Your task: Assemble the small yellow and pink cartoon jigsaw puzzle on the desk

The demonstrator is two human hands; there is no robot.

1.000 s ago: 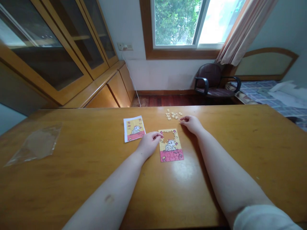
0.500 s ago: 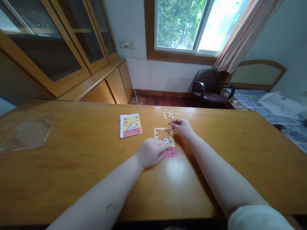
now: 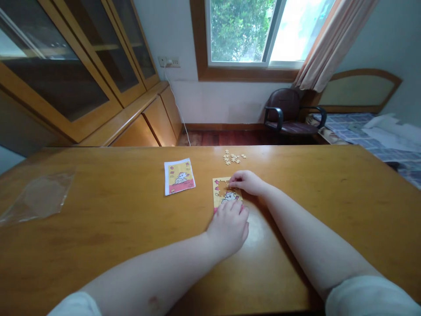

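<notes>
A small jigsaw puzzle [image 3: 217, 202] with a yellow and pink cartoon animal picture lies on the table, a gap in its upper middle. My left hand [image 3: 229, 226] rests over its lower pink part, fingers stretched out and lying flat, hiding that end. At the puzzle's upper right, my right hand [image 3: 249, 182] is closed in a pinch on a small puzzle piece [image 3: 228, 186], held at the gap. Just beyond, several loose puzzle pieces [image 3: 233, 158] lie scattered, pale side up. Left of the puzzle is a printed picture sheet [image 3: 179, 176] with the same design.
The wooden table [image 3: 115, 241] has its far edge just past the loose pieces. A clear plastic bag [image 3: 37, 193] lies at the left. Beyond stand a glass-door cabinet [image 3: 121, 94], an office chair [image 3: 286, 109] and a bed [image 3: 355, 123].
My right hand has come nearer with its piece, from beside the puzzle's top edge to the gap. My left hand has shifted right and down, its fingers now flat across the pink part.
</notes>
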